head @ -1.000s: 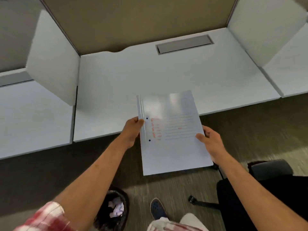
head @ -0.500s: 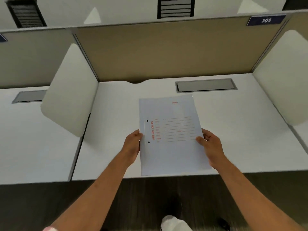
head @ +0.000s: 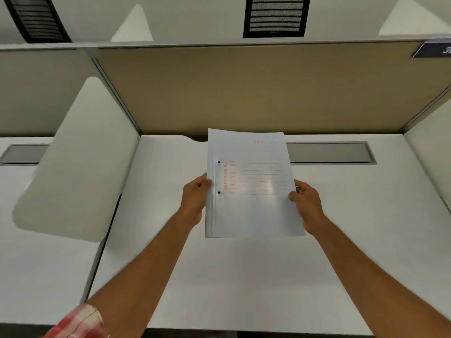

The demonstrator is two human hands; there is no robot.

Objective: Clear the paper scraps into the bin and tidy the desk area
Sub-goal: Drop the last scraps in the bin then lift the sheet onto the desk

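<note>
Both your hands, left hand [head: 195, 198] at 9 o'clock, right hand [head: 306, 206] at 3, grip the folder [head: 251, 211] above the desk [head: 366, 240]. No scraps visible; apparently only placing remains.

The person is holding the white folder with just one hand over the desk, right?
Not quite. The head view shows both hands on the white folder: the left hand grips its left edge, the right hand its right edge, over the desk.
</note>
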